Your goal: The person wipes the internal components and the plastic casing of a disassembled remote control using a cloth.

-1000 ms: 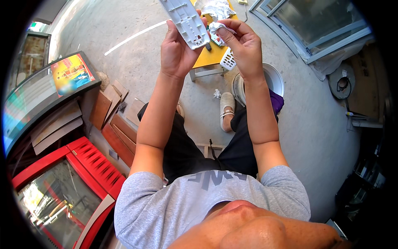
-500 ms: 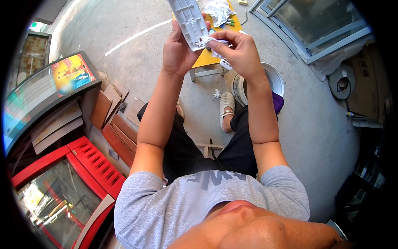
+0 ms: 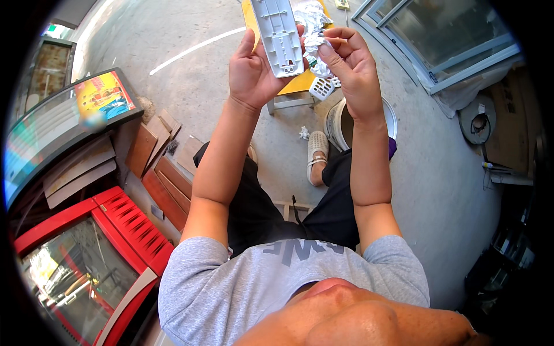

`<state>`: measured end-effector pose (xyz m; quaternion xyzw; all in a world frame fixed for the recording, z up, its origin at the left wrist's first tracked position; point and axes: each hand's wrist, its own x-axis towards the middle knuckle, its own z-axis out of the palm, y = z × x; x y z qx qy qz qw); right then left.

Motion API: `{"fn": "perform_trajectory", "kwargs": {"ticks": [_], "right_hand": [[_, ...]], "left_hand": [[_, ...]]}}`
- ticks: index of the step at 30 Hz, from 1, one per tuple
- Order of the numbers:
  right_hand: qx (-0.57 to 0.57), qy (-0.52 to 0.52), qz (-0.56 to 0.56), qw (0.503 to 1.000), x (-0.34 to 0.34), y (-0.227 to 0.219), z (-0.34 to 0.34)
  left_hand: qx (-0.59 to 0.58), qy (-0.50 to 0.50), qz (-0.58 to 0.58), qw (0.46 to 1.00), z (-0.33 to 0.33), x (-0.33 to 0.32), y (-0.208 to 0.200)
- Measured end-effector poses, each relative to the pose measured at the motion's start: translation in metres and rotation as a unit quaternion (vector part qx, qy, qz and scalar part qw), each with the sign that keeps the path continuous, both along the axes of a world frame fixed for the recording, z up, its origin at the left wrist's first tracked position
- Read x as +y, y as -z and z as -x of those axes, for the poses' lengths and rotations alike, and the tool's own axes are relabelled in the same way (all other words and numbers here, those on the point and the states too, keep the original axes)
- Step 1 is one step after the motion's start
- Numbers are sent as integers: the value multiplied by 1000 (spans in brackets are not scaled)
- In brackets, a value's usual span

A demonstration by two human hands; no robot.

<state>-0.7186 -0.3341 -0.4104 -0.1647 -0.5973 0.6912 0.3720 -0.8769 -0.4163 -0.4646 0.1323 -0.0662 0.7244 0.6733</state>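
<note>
My left hand (image 3: 254,72) grips a long white plastic casing (image 3: 279,43), its ribbed hollow side facing up and its far end cut off by the frame's top edge. Just right of the casing, my right hand (image 3: 355,69) pinches a crumpled white tissue (image 3: 317,49) between thumb and fingers. The tissue is apart from the casing's lower end. Below both hands stands a small yellow-topped stool (image 3: 299,85). On or beside its near right corner is a white piece with slots (image 3: 321,88). More crumpled white material (image 3: 311,14) lies on the stool's far part.
Right of my feet stands a round bucket (image 3: 392,118) with purple cloth (image 3: 392,148) beside it. A crumpled scrap (image 3: 304,133) lies near my shoe (image 3: 317,153). Wooden boards (image 3: 164,193) and a red-framed cabinet (image 3: 124,222) are at left. Framed glass panels (image 3: 438,40) lean at far right.
My right hand has drawn back to the right with the tissue, away from the casing's lower end. The casing has shifted slightly right and stands more upright in the picture.
</note>
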Motion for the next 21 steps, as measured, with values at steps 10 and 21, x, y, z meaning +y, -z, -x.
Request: {"fn": "perform_trajectory", "kwargs": {"ticks": [10, 21], "right_hand": [[-54, 126, -143, 980, -2, 9, 9], [-86, 241, -285, 924, -11, 5, 17]], "left_hand": [[-3, 17, -8, 1000, -7, 1, 5], [175, -34, 136, 974, -31, 2, -10]]}}
